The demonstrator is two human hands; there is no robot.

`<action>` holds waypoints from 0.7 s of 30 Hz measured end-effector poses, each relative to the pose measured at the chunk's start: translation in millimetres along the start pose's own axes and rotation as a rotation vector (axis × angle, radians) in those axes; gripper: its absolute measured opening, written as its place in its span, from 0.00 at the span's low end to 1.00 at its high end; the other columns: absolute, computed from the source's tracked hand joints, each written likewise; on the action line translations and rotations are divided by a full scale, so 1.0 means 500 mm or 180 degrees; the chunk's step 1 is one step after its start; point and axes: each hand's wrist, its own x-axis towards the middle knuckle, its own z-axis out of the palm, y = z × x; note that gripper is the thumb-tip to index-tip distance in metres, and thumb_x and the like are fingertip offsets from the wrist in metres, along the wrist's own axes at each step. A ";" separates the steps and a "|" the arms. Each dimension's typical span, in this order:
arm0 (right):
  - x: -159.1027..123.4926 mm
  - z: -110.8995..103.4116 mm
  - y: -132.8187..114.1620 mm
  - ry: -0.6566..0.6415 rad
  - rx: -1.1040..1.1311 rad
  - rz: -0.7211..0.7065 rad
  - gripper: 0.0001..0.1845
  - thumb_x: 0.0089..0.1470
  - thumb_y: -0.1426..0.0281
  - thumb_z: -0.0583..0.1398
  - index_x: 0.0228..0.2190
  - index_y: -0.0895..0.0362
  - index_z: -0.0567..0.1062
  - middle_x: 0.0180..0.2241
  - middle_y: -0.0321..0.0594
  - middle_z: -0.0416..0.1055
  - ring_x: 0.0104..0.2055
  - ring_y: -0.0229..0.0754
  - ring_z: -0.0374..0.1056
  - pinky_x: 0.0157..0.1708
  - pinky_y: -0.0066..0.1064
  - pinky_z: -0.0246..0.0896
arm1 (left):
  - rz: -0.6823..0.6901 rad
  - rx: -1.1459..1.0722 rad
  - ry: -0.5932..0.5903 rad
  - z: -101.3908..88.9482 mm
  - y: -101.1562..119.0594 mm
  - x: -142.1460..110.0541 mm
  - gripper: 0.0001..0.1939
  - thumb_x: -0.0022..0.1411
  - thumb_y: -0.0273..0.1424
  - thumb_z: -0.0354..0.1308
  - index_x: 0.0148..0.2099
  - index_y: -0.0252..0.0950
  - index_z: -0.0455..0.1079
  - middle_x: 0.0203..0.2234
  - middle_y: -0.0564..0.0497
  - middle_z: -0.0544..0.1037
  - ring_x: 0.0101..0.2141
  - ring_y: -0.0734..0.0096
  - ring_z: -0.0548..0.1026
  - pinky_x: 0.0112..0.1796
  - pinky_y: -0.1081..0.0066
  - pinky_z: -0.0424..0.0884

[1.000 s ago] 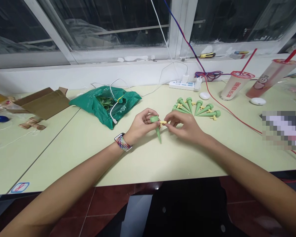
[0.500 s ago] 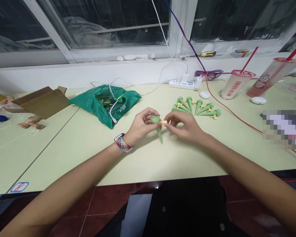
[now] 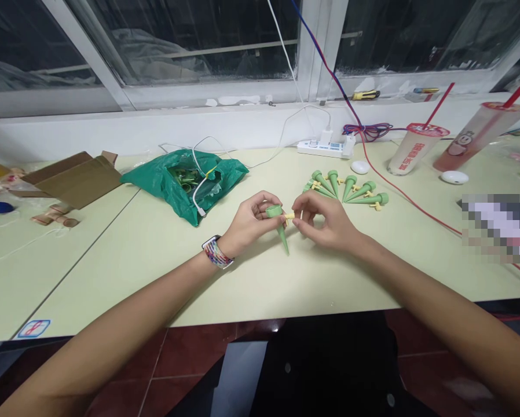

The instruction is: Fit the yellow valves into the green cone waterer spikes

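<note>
My left hand is closed around a green plastic watering spike, its round open top facing up and its point slanting down to the right. A small yellow valve sticks out of the spike's right side. Thumb and forefinger of my right hand are pinched at the valve's outer end; the exact contact is hard to see. Behind my right hand, several green spikes with caps and yellow valves lie fanned out on the table, some partly hidden by that hand.
A green plastic bag with more green pieces lies behind my left hand, a white cable across it. Further left is a cardboard box. Two drink cups, a power strip, a white case and a red cable are at right.
Both hands and the spike have shifted slightly to the right. My right fingertips sit a little further out along the yellow valve. Everything else on the table stays put.
</note>
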 end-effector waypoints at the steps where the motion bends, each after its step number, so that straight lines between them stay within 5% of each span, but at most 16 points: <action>1: 0.000 0.001 0.000 0.0025 -0.0001 -0.0040 0.08 0.64 0.62 0.62 0.39 0.53 0.74 0.32 0.37 0.74 0.27 0.38 0.68 0.29 0.32 0.63 | -0.0004 -0.0005 -0.0001 0.000 0.000 0.000 0.20 0.54 0.33 0.75 0.43 0.35 0.70 0.35 0.50 0.81 0.34 0.70 0.82 0.37 0.73 0.78; 7: 0.000 0.002 0.007 -0.0091 -0.0332 0.0304 0.28 0.72 0.60 0.53 0.20 0.55 0.66 0.17 0.33 0.64 0.20 0.35 0.60 0.26 0.32 0.55 | -0.0081 -0.0049 -0.0084 0.002 -0.003 -0.001 0.21 0.54 0.33 0.75 0.44 0.35 0.69 0.33 0.50 0.81 0.33 0.69 0.83 0.37 0.71 0.78; 12: 0.003 -0.007 0.003 0.0197 -0.0214 -0.0075 0.08 0.64 0.64 0.63 0.36 0.54 0.74 0.29 0.35 0.72 0.25 0.36 0.63 0.27 0.31 0.57 | -0.0012 -0.0104 -0.0019 -0.003 -0.003 0.003 0.22 0.54 0.35 0.76 0.43 0.35 0.69 0.34 0.50 0.81 0.33 0.69 0.83 0.38 0.70 0.79; 15: 0.002 -0.001 0.003 0.0096 -0.0297 -0.0256 0.04 0.64 0.67 0.63 0.38 0.54 0.74 0.30 0.35 0.72 0.25 0.36 0.62 0.28 0.31 0.58 | -0.0036 -0.0079 -0.0003 -0.006 -0.003 0.003 0.21 0.54 0.35 0.76 0.44 0.35 0.69 0.34 0.50 0.81 0.34 0.69 0.83 0.38 0.72 0.78; 21: -0.002 0.012 0.009 -0.0182 -0.0606 0.0192 0.17 0.71 0.65 0.53 0.29 0.55 0.69 0.24 0.35 0.67 0.26 0.38 0.61 0.29 0.33 0.52 | -0.0145 -0.0018 -0.0027 -0.004 -0.003 0.002 0.21 0.53 0.33 0.76 0.44 0.35 0.70 0.34 0.50 0.81 0.34 0.70 0.83 0.39 0.71 0.78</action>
